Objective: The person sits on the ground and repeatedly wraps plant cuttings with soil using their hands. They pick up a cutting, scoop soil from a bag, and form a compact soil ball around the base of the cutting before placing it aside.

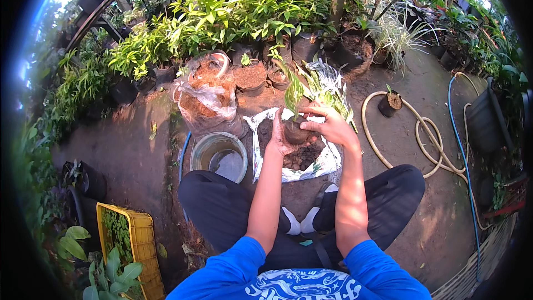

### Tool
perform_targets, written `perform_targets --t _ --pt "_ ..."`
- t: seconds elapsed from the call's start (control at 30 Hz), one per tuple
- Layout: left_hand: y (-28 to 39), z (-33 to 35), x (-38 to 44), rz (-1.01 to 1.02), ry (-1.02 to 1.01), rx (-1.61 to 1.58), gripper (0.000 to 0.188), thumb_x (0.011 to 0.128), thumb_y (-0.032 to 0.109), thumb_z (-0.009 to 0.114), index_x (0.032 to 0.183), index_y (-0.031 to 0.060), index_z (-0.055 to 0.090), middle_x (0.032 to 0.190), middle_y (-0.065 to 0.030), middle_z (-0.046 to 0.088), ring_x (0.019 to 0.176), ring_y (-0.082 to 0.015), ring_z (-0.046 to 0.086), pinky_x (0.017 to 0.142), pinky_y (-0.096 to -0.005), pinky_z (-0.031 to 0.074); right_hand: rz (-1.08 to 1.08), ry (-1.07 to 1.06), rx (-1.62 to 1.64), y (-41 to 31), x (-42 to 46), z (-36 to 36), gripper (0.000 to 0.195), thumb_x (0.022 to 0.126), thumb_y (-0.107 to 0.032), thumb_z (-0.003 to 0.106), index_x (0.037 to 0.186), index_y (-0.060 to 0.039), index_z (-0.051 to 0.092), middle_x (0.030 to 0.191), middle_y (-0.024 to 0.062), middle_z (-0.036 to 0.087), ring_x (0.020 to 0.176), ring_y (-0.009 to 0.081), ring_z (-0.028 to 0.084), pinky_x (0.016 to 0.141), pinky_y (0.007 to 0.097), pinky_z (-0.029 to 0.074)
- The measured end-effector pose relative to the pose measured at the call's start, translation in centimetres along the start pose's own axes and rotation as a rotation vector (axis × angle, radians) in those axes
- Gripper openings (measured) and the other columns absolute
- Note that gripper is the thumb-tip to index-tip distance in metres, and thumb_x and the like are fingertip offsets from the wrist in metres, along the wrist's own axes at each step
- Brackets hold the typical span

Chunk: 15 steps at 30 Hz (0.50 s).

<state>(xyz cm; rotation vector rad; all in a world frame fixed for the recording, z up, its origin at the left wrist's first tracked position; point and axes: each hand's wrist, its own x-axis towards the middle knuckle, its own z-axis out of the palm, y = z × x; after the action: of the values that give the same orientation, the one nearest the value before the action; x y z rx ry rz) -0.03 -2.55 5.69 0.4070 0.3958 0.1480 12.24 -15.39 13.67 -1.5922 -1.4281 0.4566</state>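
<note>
Between both palms I hold a round brown root ball [296,132], with a variegated green leaf [294,93] rising from its top. My left hand [281,135] cups its left side and underside. Across the top and right side curl the fingers of my right hand [329,125], thumb pressed near the leaf's base. Directly below is an opened white plastic sack [331,166] holding dark soil [306,156]. Whether a thin pot wraps the root ball, I cannot tell.
Left of the sack stands a bucket [195,156] with water, behind it a clear bag of coconut fibre [204,96]. Cut leafy plants [333,87] lie beyond the sack. At right are a coiled hose [366,121], a small potted seedling [390,104]; at lower left, a yellow crate [135,233].
</note>
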Motion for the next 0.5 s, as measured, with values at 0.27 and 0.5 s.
perform_targets --t 0.27,0.5 --pt "-0.5 -2.7 1.6 -0.15 -0.277 0.18 0.103 0.076 0.095 0.022 0.132 0.0163 0.058 0.092 -0.0226 0.069 0.067 -0.034 0.067 0.044 -0.0382 0.046 0.275 -0.176 0.135 1.1 -0.8 -0.4 0.036 0.085 -0.019 0.078 0.113 0.0013 0.069 0.09 0.0116 0.069 0.067 0.0141 0.062 0.063 0.0321 0.051" --pt "-0.2 -1.8 0.8 -0.117 -0.098 0.157 0.095 0.079 0.091 0.027 0.132 0.0185 0.058 0.094 -0.0144 0.069 0.069 -0.0314 0.066 0.048 -0.0367 0.048 0.204 -0.109 0.185 3.0 -0.4 0.8 0.03 0.086 -0.018 0.078 0.108 0.0003 0.07 0.089 0.007 0.065 0.072 0.0143 0.062 0.06 0.0315 0.049"
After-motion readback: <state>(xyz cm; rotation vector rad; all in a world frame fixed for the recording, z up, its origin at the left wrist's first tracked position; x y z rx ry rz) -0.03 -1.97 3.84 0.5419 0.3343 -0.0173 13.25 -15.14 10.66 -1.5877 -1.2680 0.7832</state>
